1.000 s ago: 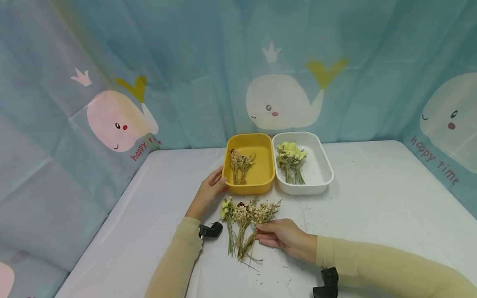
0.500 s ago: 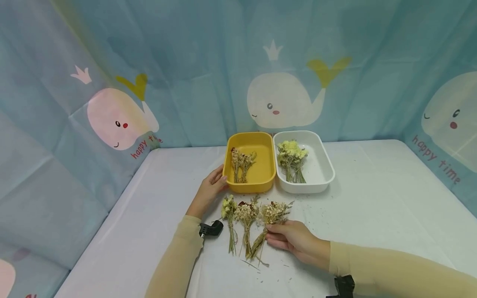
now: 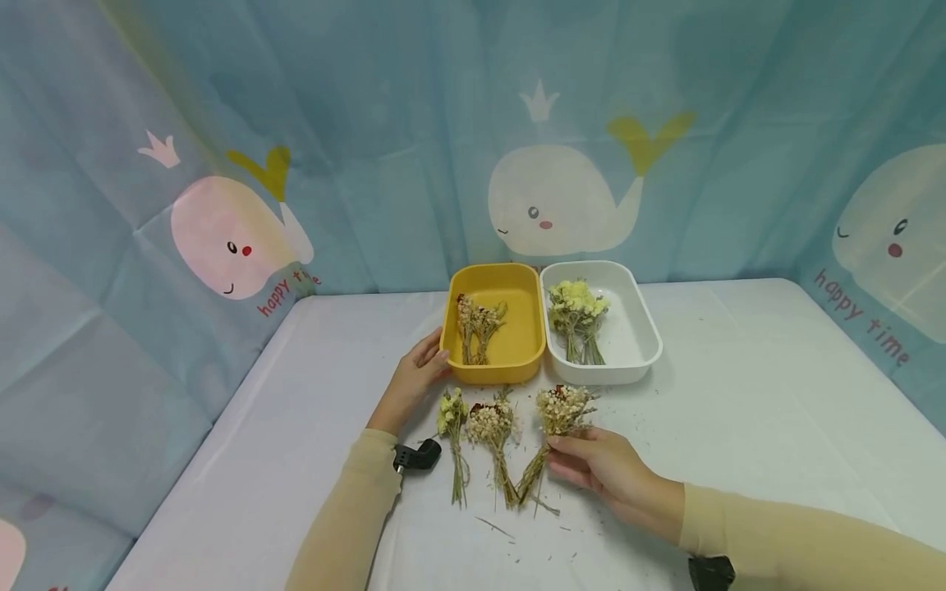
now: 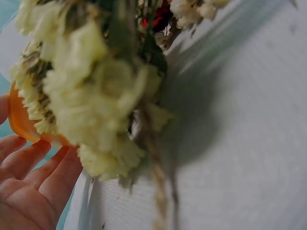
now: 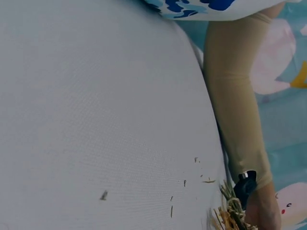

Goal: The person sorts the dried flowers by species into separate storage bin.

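Observation:
My right hand (image 3: 617, 472) pinches the tied stems of a small dried-flower bunch (image 3: 563, 408) with cream heads and a little red, low over the table. Its stem ends meet those of a second cream-and-red dried-flower bunch (image 3: 491, 423). Left of both lies a bunch of pale yellow dried flowers (image 3: 452, 412), large and blurred in the left wrist view. My left hand (image 3: 410, 384) rests against the near left side of the yellow tray (image 3: 521, 320); the left wrist view shows its fingers (image 4: 62, 175) fairly straight at the tray's wall.
Two small dried-flower bunches (image 3: 479, 322) lie inside the yellow tray. Beside it stands a white tray (image 3: 628, 328) with yellow dried-flower bunches (image 3: 578, 305). Loose stem bits (image 3: 493, 527) are scattered on the white tabletop (image 3: 769, 386). A blue whale-print curtain (image 3: 414, 164) hangs behind.
My right hand has drawn its dried-flower bunch to the right, opening a gap between its flower heads and the middle bunch. My left hand has stayed at the yellow tray.

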The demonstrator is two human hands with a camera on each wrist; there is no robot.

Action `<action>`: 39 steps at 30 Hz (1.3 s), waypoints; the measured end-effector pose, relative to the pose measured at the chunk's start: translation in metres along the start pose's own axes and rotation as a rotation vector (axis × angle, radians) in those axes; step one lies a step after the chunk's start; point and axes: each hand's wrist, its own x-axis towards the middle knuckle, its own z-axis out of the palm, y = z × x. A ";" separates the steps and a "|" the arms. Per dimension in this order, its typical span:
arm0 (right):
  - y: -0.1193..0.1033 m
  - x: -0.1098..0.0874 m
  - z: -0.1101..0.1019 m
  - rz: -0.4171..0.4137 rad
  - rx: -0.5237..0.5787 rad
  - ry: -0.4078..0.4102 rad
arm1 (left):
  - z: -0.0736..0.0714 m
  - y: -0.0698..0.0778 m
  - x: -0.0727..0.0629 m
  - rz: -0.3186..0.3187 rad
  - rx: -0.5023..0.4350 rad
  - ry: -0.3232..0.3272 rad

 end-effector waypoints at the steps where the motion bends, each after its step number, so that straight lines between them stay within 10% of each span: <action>1: -0.001 -0.001 -0.001 -0.004 -0.005 0.006 | 0.000 0.000 0.000 -0.001 0.003 0.002; 39: -0.002 0.010 -0.013 -0.101 -0.144 0.006 | 0.000 0.002 0.000 -0.010 0.026 0.000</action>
